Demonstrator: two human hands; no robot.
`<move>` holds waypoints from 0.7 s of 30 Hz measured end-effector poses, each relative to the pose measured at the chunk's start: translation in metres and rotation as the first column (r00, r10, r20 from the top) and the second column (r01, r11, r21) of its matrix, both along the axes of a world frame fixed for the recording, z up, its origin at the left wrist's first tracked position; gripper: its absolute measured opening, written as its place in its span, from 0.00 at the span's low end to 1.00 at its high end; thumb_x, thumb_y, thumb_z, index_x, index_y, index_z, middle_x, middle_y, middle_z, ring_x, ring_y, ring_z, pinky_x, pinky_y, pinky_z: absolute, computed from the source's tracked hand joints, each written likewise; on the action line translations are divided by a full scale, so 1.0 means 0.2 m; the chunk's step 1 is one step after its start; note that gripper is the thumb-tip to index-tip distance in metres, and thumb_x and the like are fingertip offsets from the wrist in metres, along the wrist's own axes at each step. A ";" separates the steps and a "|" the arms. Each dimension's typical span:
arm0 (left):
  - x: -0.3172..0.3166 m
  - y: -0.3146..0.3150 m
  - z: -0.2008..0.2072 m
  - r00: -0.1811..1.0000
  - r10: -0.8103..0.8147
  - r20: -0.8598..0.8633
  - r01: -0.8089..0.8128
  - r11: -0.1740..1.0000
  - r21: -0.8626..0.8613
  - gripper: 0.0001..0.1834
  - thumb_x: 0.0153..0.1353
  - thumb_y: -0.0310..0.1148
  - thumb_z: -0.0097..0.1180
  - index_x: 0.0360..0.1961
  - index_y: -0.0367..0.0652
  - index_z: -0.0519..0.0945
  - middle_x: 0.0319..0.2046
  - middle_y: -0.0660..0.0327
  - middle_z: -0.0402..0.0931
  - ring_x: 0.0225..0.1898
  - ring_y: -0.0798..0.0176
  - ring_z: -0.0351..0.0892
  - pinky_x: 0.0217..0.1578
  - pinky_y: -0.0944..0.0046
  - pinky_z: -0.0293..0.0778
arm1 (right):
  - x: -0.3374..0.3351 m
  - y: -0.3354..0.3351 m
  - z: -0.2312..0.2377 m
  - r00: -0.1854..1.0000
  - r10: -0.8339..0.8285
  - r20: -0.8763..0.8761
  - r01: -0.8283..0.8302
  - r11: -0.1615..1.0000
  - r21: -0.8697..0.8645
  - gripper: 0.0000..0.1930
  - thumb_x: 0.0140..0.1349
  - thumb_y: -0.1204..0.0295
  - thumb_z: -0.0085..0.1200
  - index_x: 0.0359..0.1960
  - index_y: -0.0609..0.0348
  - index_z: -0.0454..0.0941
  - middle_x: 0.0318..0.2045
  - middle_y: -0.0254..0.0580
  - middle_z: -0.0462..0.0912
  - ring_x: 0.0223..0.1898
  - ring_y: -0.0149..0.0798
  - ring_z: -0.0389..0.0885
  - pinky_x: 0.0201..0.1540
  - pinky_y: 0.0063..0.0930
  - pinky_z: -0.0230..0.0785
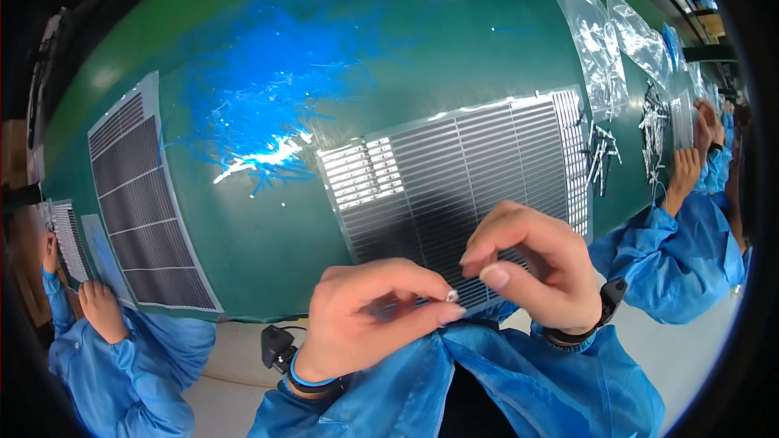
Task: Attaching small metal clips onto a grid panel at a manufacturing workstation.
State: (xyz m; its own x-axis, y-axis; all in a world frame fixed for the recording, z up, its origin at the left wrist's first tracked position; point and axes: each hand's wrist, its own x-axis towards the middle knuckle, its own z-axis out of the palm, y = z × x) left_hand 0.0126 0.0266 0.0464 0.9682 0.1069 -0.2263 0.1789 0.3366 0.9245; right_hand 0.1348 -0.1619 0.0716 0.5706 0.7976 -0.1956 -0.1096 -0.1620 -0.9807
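Between the thumb and index fingertips of my left hand (365, 300) is a small silvery-white piece (452, 296), mostly hidden by the fingers. My right hand (540, 264) hovers just beside it with curled fingers, its thumb and index tips apart and nothing visible between them. Both hands are over the near edge of a dark striped sheet (503, 154) with many narrow rows. White strips with dark dots (361, 170) lie in rows at the sheet's left end. Another column of pale strips (574, 158) runs along its right end.
Thin blue scraps (268, 57) are heaped on the green table (454, 40), with white strips (264, 158) at their near edge. Clear plastic bags (591, 49) and loose strips (602, 154) lie to the right. Another striped sheet (138, 203) is left. Co-workers' hands (103, 311) show at both sides.
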 end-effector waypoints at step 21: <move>-0.03 0.01 -0.04 0.989 0.091 0.118 -0.119 0.962 0.247 0.13 0.53 0.14 0.70 0.40 0.36 0.87 0.31 0.58 0.86 0.28 0.71 0.79 0.27 0.72 0.70 | 0.01 0.02 0.00 0.992 0.123 0.037 -0.119 0.988 -0.101 0.03 0.63 0.82 0.62 0.37 0.67 0.82 0.32 0.45 0.87 0.33 0.39 0.86 0.37 0.29 0.76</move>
